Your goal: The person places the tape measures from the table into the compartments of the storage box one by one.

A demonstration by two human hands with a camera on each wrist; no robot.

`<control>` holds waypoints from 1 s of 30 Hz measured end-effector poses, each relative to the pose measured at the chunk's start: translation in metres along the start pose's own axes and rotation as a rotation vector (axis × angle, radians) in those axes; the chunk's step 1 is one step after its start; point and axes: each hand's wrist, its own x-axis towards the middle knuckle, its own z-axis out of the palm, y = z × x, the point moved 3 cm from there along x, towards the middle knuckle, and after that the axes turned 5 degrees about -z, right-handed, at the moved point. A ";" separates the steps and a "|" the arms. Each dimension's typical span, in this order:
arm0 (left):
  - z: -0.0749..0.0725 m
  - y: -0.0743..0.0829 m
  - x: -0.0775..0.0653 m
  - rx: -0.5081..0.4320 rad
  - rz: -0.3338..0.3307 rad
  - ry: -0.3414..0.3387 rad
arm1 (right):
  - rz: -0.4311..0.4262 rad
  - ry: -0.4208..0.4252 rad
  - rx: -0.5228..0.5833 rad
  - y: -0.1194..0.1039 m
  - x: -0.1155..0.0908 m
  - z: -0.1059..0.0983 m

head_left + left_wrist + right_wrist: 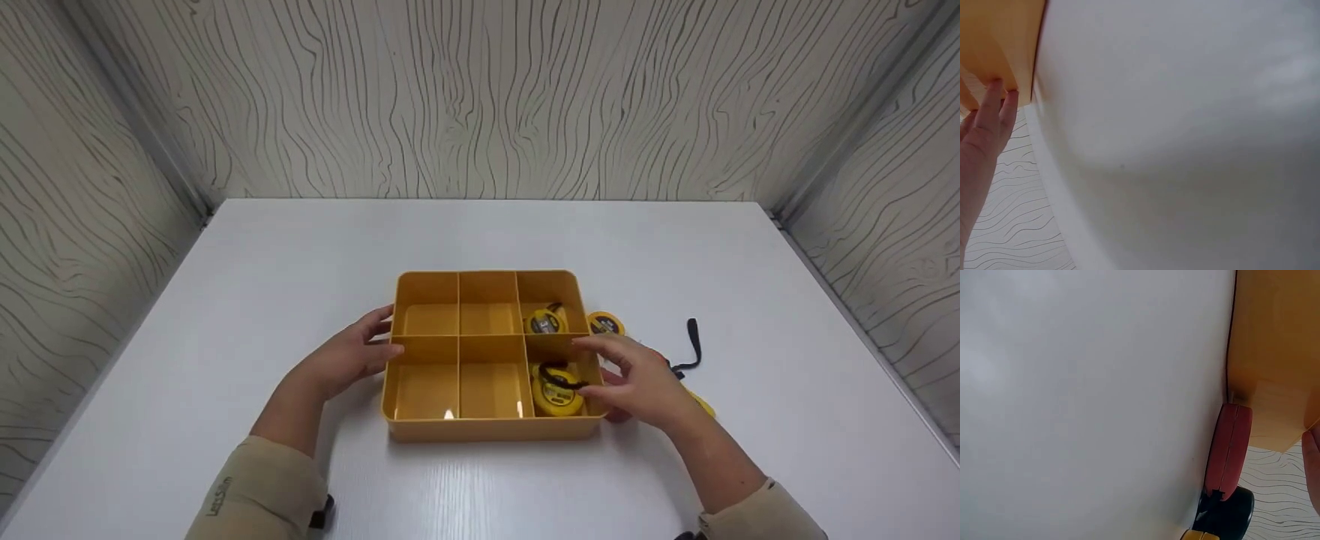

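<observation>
An orange-yellow divided box (491, 430) sits on the white table. My left hand (351, 354) holds its left side, the thumb at the rim and fingers along the outer wall, as the left wrist view also shows. My right hand (634, 379) grips the right rim, with a thumb and finger over the edge and other fingers outside. One yellow tape measure (547, 322) lies in the back right compartment. Another yellow tape measure (559, 396) with a black strap lies in the front right one.
Outside the box's right wall lies a tape measure (606, 323) with a yellow-orange rim. A black wrist strap (694, 343) and a yellow item (703, 403) show past my right hand. The right wrist view has a red rounded case (1229, 453) beside the box. Patterned walls (465, 105) enclose the table.
</observation>
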 end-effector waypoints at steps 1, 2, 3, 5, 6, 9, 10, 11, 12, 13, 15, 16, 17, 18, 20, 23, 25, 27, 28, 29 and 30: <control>0.000 0.000 0.000 -0.001 0.002 -0.001 | 0.003 0.002 0.003 0.000 0.000 -0.001; 0.000 0.000 0.000 -0.005 0.003 -0.001 | 0.008 0.007 0.014 0.000 0.000 -0.003; 0.000 0.000 0.000 -0.010 0.007 -0.003 | 0.014 0.014 0.024 0.001 -0.001 -0.004; 0.000 0.000 0.000 -0.017 0.009 -0.006 | 0.038 0.030 0.028 0.001 -0.002 -0.008; 0.000 0.000 -0.001 -0.018 0.010 -0.006 | 0.053 0.038 0.022 0.001 -0.002 -0.010; 0.000 0.000 -0.001 -0.020 0.008 -0.008 | 0.062 0.048 0.030 0.002 -0.003 -0.015; 0.000 0.001 -0.001 -0.018 0.006 -0.007 | 0.053 0.049 0.023 0.002 -0.003 -0.017; 0.000 0.000 -0.001 -0.016 0.006 -0.007 | 0.046 0.051 0.019 0.002 -0.003 -0.018; 0.000 0.000 -0.001 -0.013 0.005 -0.006 | 0.034 0.053 0.015 0.002 -0.002 -0.020; 0.000 0.000 -0.001 -0.012 0.005 -0.005 | 0.020 0.058 0.007 0.003 -0.002 -0.021; 0.001 0.000 0.000 -0.011 0.002 -0.002 | 0.005 0.066 -0.010 0.003 -0.001 -0.024; 0.001 0.000 -0.001 -0.008 0.001 0.001 | 0.003 0.070 -0.009 0.003 -0.001 -0.025; 0.001 0.000 0.000 -0.005 -0.001 0.004 | 0.003 0.072 -0.005 0.004 -0.001 -0.026; 0.001 0.001 -0.001 -0.003 -0.002 0.006 | 0.002 0.073 -0.007 0.004 -0.001 -0.028; 0.001 0.001 -0.001 0.000 -0.006 0.008 | -0.002 0.075 -0.001 0.003 -0.001 -0.031; 0.001 0.000 0.000 0.004 -0.010 0.008 | 0.005 0.083 -0.003 0.005 -0.002 -0.037; 0.000 0.000 0.000 0.002 -0.014 0.007 | 0.013 0.093 -0.010 0.007 -0.004 -0.042; 0.000 0.000 0.000 -0.002 -0.011 0.006 | 0.020 0.105 -0.029 0.011 -0.006 -0.047; 0.000 0.000 0.000 -0.003 -0.009 0.006 | 0.020 0.112 -0.035 0.013 -0.007 -0.050; 0.000 0.000 0.000 -0.004 -0.007 0.005 | 0.022 0.118 -0.046 0.015 -0.008 -0.053; 0.000 0.000 0.000 -0.007 -0.005 0.005 | 0.028 0.124 -0.059 0.018 -0.009 -0.055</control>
